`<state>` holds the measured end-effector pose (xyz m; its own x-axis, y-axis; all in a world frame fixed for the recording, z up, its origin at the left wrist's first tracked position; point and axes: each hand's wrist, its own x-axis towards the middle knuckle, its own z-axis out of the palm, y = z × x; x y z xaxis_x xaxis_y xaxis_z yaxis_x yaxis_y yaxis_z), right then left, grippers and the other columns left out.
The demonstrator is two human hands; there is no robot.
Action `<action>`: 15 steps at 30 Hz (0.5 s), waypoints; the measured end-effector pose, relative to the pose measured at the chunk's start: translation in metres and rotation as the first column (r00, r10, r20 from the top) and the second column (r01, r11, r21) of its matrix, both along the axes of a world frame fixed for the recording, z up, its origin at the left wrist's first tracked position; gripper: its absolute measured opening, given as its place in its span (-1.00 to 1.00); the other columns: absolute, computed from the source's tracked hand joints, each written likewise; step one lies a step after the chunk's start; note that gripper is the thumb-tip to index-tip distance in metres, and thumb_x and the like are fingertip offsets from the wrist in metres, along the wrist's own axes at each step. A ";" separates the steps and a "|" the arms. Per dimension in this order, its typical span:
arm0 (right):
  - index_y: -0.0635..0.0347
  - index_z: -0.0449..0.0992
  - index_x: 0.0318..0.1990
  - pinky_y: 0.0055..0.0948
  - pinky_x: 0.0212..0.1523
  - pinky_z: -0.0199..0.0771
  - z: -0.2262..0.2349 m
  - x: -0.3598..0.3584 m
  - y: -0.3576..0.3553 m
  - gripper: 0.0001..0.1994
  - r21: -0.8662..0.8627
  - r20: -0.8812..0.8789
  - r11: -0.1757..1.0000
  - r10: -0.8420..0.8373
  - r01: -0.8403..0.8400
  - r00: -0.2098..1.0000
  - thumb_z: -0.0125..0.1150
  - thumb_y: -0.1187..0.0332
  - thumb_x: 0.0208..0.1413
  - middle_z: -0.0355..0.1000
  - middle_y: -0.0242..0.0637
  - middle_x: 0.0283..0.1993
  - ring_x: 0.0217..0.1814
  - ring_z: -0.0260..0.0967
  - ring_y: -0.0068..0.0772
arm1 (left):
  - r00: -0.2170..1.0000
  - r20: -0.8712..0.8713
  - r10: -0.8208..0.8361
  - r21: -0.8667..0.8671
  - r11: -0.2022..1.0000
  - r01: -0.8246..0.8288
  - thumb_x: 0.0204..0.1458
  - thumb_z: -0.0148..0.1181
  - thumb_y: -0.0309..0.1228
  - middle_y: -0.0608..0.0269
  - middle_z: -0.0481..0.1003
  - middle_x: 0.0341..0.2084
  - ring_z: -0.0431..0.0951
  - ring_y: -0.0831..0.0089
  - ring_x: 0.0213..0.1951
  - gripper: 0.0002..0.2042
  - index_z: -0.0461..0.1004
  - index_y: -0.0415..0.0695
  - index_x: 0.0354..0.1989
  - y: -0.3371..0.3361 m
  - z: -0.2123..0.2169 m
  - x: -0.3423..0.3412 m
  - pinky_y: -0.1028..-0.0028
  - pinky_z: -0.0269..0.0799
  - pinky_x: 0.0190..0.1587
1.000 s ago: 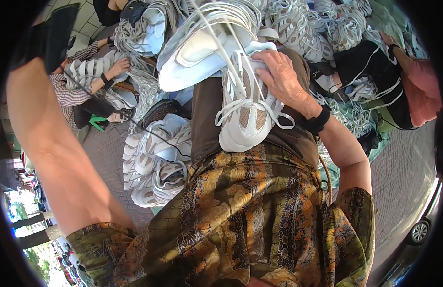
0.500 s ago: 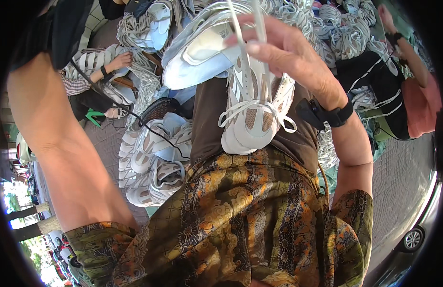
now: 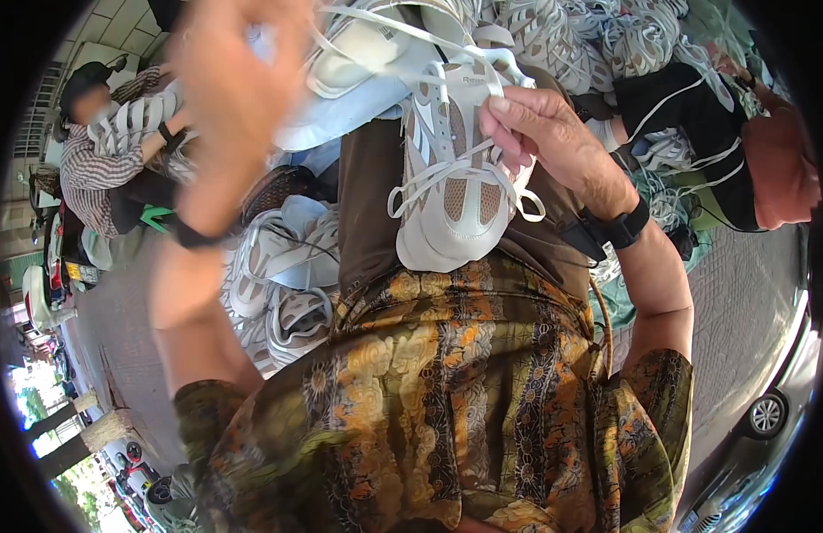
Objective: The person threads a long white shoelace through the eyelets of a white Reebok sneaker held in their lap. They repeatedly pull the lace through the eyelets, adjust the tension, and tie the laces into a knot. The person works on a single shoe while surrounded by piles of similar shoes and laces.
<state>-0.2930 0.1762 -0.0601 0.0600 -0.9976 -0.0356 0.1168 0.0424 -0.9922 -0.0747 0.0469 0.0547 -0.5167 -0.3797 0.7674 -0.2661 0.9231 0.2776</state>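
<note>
On my lap lies a white and beige sneaker upper (image 3: 456,213), its toe pointing at me. A white shoelace (image 3: 429,31) runs loosely from its upper eyelets toward my left hand, and a knotted lace with loops lies across the lower eyelets. My right hand (image 3: 553,142) pinches the lace at the upper's right edge, thumb against fingers. My left hand (image 3: 243,80) is raised at the upper left, smeared by motion; its fingers and anything in them cannot be made out. Beyond the upper lies another pale shoe upper (image 3: 354,71), partly behind my left hand.
Several sneaker uppers (image 3: 292,258) are piled left of my lap. More laced bundles (image 3: 553,40) lie ahead. At the left a person in a striped shirt (image 3: 96,173) holds laced uppers; a person in a red top (image 3: 775,169) sits at the right. A parked car (image 3: 767,417) stands lower right.
My left hand has come into view, swinging up at the upper left. My right hand has lowered to the upper's right edge, and the lace now stretches leftward instead of straight up.
</note>
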 end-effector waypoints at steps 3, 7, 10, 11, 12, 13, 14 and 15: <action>0.22 0.48 -0.34 -0.65 -0.57 0.23 -0.001 0.008 -0.008 -0.67 0.024 0.085 0.999 -0.025 0.023 0.996 -0.05 0.16 0.34 0.12 -0.58 -0.65 -0.65 0.00 -0.74 | 0.843 0.144 -0.518 -0.042 0.848 0.528 -0.04 0.18 -0.55 0.07 0.57 -0.20 0.58 0.18 -0.15 -0.84 0.53 -0.22 -0.26 0.057 -0.087 0.001 0.22 0.49 -0.11; 0.16 0.50 -0.32 -0.68 -0.58 0.21 0.007 0.012 -0.010 -0.70 -0.123 0.010 0.992 -0.030 0.031 0.999 -0.02 0.17 0.32 0.27 -0.56 -0.55 -0.64 0.00 -0.76 | 0.795 0.212 -0.569 0.153 0.822 0.548 -0.17 0.24 -0.56 0.10 0.54 -0.18 0.55 0.23 -0.07 -0.77 0.52 -0.27 -0.26 0.096 -0.160 -0.006 0.19 0.44 -0.03; 0.12 0.51 -0.32 -0.68 -0.58 0.22 0.027 0.000 -0.021 -0.73 -0.173 -0.001 0.983 -0.057 0.056 0.998 -0.02 0.19 0.31 0.33 -0.56 -0.46 -0.63 0.06 -0.74 | 0.775 0.275 -0.569 0.145 0.821 0.552 -0.20 0.25 -0.55 0.14 0.52 -0.17 0.50 0.25 -0.03 -0.74 0.51 -0.28 -0.26 0.096 -0.167 -0.007 0.22 0.40 0.03; 0.11 0.51 -0.32 -0.67 -0.57 0.22 0.036 -0.004 -0.024 -0.74 -0.150 0.018 0.987 -0.051 0.053 0.999 -0.02 0.20 0.31 0.34 -0.57 -0.43 -0.63 0.09 -0.73 | 0.768 0.286 -0.573 0.155 0.819 0.553 -0.20 0.25 -0.54 0.16 0.51 -0.17 0.49 0.26 -0.01 -0.74 0.51 -0.29 -0.25 0.096 -0.168 -0.007 0.23 0.38 0.05; 0.18 0.49 -0.33 -0.66 -0.58 0.18 0.059 0.000 -0.030 -0.73 -0.079 0.129 0.996 -0.034 0.044 0.991 -0.03 0.22 0.32 0.24 -0.56 -0.54 -0.65 0.06 -0.73 | 0.762 0.295 -0.577 0.164 0.816 0.555 -0.21 0.26 -0.52 0.16 0.50 -0.15 0.46 0.28 0.01 -0.74 0.51 -0.27 -0.27 0.096 -0.168 -0.007 0.23 0.32 0.11; 0.26 0.46 -0.34 -0.64 -0.58 0.13 0.074 0.006 -0.035 -0.71 -0.010 0.241 1.000 -0.026 0.030 0.970 -0.04 0.24 0.34 0.15 -0.56 -0.65 -0.66 0.03 -0.73 | 0.754 0.305 -0.583 0.173 0.812 0.557 -0.22 0.26 -0.50 0.17 0.48 -0.14 0.43 0.29 0.03 -0.75 0.51 -0.26 -0.29 0.096 -0.169 -0.008 0.24 0.26 0.16; 0.24 0.44 -0.34 -0.63 -0.55 0.13 0.082 0.010 -0.044 -0.72 -0.040 0.099 0.997 -0.059 0.063 0.993 -0.07 0.25 0.34 0.04 -0.59 -0.65 -0.65 -0.05 -0.72 | 0.744 0.315 -0.589 0.183 0.807 0.561 -0.23 0.26 -0.47 0.17 0.47 -0.13 0.40 0.31 0.05 -0.76 0.51 -0.25 -0.31 0.096 -0.170 -0.009 0.25 0.20 0.22; 0.24 0.44 -0.34 -0.62 -0.56 0.12 0.089 0.012 -0.050 -0.72 -0.079 0.063 0.996 -0.031 0.036 0.998 -0.07 0.25 0.34 0.05 -0.59 -0.64 -0.65 -0.05 -0.72 | 0.746 0.315 -0.586 0.188 0.809 0.556 -0.21 0.25 -0.49 0.17 0.47 -0.12 0.41 0.30 0.04 -0.75 0.51 -0.26 -0.29 0.097 -0.171 -0.009 0.23 0.24 0.18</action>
<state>-0.2811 0.1266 0.0286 0.0259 -0.9986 0.0469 0.1774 -0.0416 -0.9833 -0.0834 0.1440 -0.1160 -0.8771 0.0224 0.4799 0.2137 0.9128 0.3480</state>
